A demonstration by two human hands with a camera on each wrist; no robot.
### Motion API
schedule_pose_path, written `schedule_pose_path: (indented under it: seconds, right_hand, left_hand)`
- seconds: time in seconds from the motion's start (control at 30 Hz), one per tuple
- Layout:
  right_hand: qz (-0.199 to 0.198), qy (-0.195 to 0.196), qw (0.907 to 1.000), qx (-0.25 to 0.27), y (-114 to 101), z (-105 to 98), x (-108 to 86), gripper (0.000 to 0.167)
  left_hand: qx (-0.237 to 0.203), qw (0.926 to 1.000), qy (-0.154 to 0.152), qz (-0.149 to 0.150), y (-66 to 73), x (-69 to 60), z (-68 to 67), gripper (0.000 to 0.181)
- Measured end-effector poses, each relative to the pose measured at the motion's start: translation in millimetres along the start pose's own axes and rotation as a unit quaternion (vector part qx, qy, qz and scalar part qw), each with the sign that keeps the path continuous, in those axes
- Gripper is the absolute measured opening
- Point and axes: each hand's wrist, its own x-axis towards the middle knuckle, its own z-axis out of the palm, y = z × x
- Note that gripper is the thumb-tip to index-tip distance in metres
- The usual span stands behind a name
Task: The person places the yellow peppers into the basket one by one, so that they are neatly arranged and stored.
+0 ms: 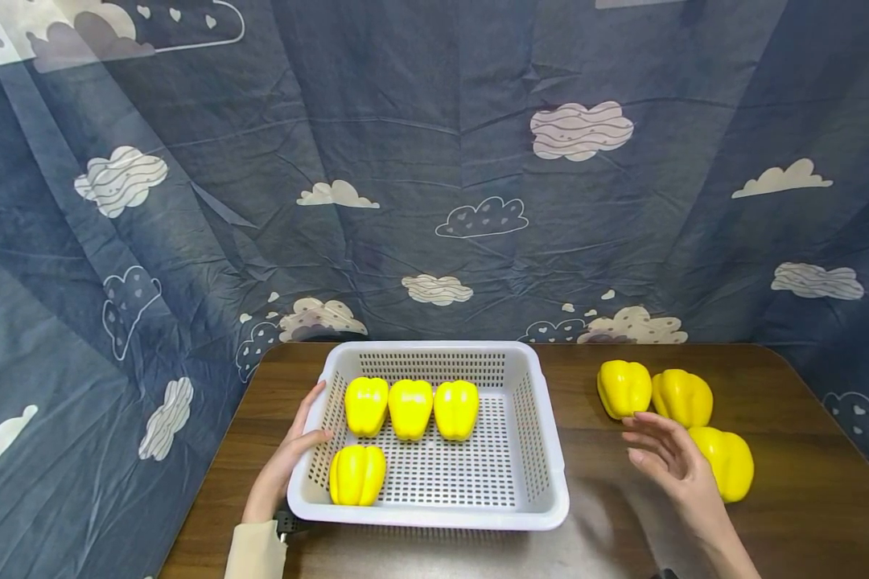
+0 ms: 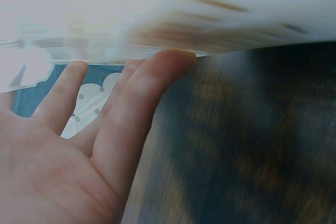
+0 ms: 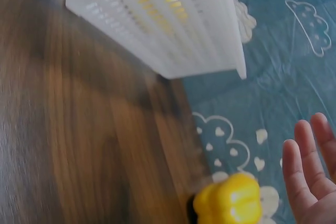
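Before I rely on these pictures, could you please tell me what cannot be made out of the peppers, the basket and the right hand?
Head: the left part of the nearest loose pepper, hidden by the right hand.
Left wrist: the inside of the basket, hidden by its wall, which is blurred and washed out.
Right wrist: the lower part of one pepper and the rest of the hand, both cut off by the picture's edge.

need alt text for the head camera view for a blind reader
A person's left hand touches the left side of a white slotted basket holding four yellow bell peppers on a brown wood-grain table. The empty right hand is near three more yellow bell peppers, right of the basket. A dark blue cloth with pale clouds hangs behind.
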Motion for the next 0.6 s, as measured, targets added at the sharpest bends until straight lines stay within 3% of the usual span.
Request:
schedule_pose_path:
  seconds: [0.37,0.6]
  right_hand:
    - [-0.009,0.037,0.9993,-0.002,-3,-20,-8.3,0.054]
    - [0.006,0.065,0.9923,-0.106,-5,-35,-12.2,0.058]
  left_hand:
    - [0.0,1.0,0.002,0.003,-1.1,0.5,-1.4,0.076]
    - [0.0,1.0,-0.001,0.006,-1.5,0.9,-1.1,0.075]
